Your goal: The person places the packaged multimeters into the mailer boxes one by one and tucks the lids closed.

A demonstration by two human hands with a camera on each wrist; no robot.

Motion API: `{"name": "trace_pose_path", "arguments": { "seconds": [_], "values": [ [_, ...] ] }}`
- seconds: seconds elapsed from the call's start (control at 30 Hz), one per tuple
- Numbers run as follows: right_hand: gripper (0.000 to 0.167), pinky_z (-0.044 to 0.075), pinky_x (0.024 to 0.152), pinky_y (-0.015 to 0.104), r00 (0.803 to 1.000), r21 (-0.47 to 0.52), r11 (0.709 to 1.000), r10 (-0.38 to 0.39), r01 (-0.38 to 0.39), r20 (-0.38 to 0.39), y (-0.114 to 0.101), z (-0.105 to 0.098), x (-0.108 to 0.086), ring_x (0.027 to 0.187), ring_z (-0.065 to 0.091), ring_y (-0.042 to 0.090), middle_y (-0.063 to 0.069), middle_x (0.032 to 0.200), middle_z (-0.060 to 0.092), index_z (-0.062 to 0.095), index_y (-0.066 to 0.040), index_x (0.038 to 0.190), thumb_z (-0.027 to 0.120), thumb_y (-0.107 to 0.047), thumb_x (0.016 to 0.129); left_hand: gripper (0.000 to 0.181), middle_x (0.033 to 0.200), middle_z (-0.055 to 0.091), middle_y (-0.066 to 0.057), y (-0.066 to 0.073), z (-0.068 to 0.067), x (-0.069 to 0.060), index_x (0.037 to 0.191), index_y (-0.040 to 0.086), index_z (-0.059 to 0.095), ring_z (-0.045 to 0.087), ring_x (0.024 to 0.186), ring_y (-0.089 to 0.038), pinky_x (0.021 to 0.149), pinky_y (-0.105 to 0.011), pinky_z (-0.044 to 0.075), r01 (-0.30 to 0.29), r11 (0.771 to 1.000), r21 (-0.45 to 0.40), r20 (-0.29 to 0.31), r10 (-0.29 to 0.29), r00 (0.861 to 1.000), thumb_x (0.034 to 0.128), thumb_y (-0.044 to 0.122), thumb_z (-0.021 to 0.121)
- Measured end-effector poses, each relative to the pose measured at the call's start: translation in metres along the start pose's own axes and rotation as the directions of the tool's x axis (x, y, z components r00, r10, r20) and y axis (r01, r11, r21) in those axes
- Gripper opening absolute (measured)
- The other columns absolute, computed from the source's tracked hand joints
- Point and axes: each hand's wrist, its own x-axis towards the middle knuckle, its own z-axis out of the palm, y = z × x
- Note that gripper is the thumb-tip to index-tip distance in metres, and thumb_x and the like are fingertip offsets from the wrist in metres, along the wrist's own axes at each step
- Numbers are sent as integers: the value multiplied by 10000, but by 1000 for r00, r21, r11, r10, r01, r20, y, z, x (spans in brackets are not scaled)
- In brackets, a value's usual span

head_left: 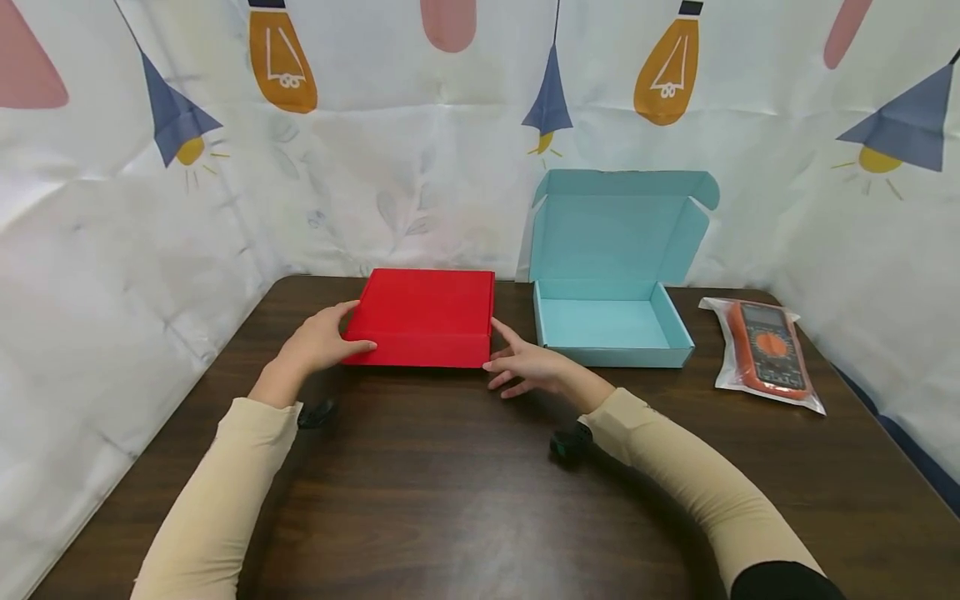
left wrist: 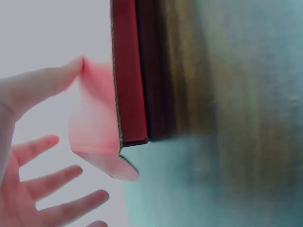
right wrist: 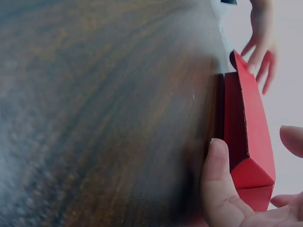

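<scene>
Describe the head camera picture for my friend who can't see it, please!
A person's left hand and right hand are at either side of a red box on a dark table. To its right are an open light-blue box and, farther right, a bagged orange multimeter.

The left sleeve (head_left: 213,508) and right sleeve (head_left: 690,475) are pale cream, lightly creased, ending in cuffs near the wrists. A small dark device (head_left: 317,414) shows beside the left cuff; black fabric (head_left: 783,581) borders the right sleeve's upper end.
</scene>
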Motion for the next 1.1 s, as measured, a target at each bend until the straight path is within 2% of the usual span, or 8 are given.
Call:
{"name": "trace_pose_path", "arguments": {
  "seconds": [0.13, 0.23, 0.37, 0.57, 0.8, 0.97, 1.1],
  "values": [
    [907, 582, 890, 455, 1000, -6, 1000, 0, 0, -3, -2, -3, 4, 1031, 674, 291, 226, 1483, 385, -32, -362, 1648, 591, -142, 1025, 864, 1442, 382, -356, 0, 1, -8, 1544, -38, 328, 482, 1198, -501, 957, -655, 472, 63, 998, 13, -50, -62, 997, 912, 398, 724],
    [879, 584, 882, 456, 1000, -10, 1000, 0, 0, 1, -3, -6, 7, 1006, 675, 288, 227, 1435, 444, -8, -375, 1649, 577, -142, 1036, 846, 1349, 463, -347, 0, 3, -13, 1514, -63, 353, 539, 1109, -470, 903, -611, 507, 80, 997, 0, -59, -80, 995, 906, 384, 737],
    [847, 591, 857, 447, 1000, -21, 1000, -3, 3, -3, -4, -9, 11, 951, 681, 275, 218, 1403, 489, 34, -378, 1651, 576, -146, 1043, 857, 1304, 538, -333, 2, 5, -16, 1489, -104, 350, 580, 1091, -452, 883, -575, 517, 57, 998, -37, -29, -59, 998, 889, 336, 776],
    [844, 605, 810, 412, 999, -64, 998, -31, 29, -29, -4, -9, 16, 846, 684, 235, 233, 1384, 498, 29, -374, 1652, 574, -132, 1054, 866, 1395, 487, -353, 6, 6, -16, 1495, -110, 316, 556, 1164, -485, 920, -587, 490, 31, 998, -56, 1, -31, 1000, 855, 187, 819],
    [849, 608, 786, 392, 999, -63, 998, -32, 30, -30, -1, -5, 17, 791, 670, 206, 231, 1387, 502, 1, -388, 1648, 565, -140, 1065, 809, 1412, 503, -369, 3, 8, -19, 1497, -67, 360, 583, 1154, -500, 852, -563, 510, -3, 1000, 10, -33, 4, 999, 832, 47, 806],
    [848, 610, 785, 390, 999, -70, 997, -36, 33, -41, -1, -4, 16, 791, 670, 210, 221, 1350, 517, 17, -379, 1650, 578, -146, 1058, 775, 1372, 528, -382, -1, 8, -19, 1463, -83, 367, 592, 1147, -514, 829, -559, 515, -12, 1000, -13, -57, 11, 998, 833, 30, 803],
    [845, 609, 791, 397, 999, -75, 997, -32, 29, -39, -1, -4, 16, 796, 670, 212, 222, 1345, 519, 15, -378, 1650, 576, -152, 1060, 784, 1334, 543, -403, -1, 6, -20, 1477, -74, 339, 615, 1130, -502, 832, -545, 532, -34, 998, -53, -37, 32, 999, 843, 5, 793]
  ]
}}
